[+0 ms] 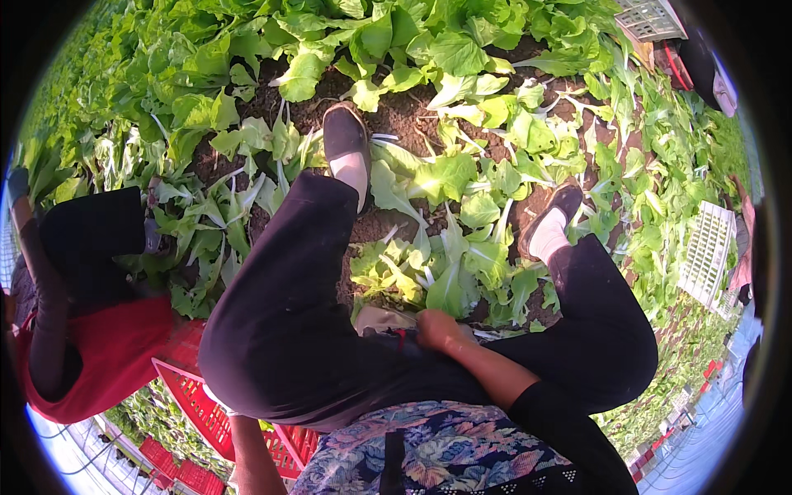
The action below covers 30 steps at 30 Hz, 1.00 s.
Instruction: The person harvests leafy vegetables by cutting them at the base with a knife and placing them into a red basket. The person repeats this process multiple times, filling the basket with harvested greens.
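My right hand point(437, 330) is closed at the lap between my thighs, against a pale beige thing point(383, 318) that is partly hidden by the dark trousers; whether the fingers grip it does not show. At the lower left, my left forearm reaches down beside a red plastic crate point(198, 396). Something white at the wrist, perhaps a glove cuff point(218, 401), shows there, and the left hand itself is hidden behind my thigh. Loose green leaves point(451, 291) with white stalks lie on the soil just beyond my right hand.
Leafy green plants point(396, 37) grow thickly ahead of my dark shoes point(346, 133). A co-worker in a red top point(117, 346) sits close on the left. White plastic crates point(708, 253) and other people are at the right. More red crates point(179, 473) stand behind, at the lower left.
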Available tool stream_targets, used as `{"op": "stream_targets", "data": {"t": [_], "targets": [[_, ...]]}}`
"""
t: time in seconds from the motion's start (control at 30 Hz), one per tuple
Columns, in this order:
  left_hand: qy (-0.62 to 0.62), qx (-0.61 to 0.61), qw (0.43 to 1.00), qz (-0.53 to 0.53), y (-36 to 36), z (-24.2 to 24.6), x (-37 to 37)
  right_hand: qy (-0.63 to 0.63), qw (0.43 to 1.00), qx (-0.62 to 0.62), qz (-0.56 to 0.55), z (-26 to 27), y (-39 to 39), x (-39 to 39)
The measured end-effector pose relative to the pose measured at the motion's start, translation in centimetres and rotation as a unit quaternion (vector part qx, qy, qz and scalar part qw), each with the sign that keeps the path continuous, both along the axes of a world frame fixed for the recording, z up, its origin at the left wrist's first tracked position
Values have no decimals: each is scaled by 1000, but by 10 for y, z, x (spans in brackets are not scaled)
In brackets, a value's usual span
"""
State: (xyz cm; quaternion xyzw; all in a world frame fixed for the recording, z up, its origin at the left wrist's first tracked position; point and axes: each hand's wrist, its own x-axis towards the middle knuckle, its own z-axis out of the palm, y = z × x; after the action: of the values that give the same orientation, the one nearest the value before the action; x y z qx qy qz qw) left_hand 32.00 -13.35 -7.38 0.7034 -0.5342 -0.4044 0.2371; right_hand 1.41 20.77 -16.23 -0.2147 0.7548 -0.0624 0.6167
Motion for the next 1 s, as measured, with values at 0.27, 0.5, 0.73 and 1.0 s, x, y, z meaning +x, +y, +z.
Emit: {"op": "stream_targets", "data": {"t": [0.27, 0.5, 0.73, 1.0], "targets": [[-202, 44, 972, 109, 6, 32, -16, -35, 998, -22, -40, 20, -25, -52], [-347, 34, 927, 140, 0, 17, -39, 69, 989, -123, -49, 97, -38, -119], [-183, -73, 978, 64, 2, 8, -30, 206, 968, -118, -83, 97, -49, -213], [46, 39, 991, 121, -1, 4, -15, 165, 965, -151, -134, 100, -23, -198]]}}
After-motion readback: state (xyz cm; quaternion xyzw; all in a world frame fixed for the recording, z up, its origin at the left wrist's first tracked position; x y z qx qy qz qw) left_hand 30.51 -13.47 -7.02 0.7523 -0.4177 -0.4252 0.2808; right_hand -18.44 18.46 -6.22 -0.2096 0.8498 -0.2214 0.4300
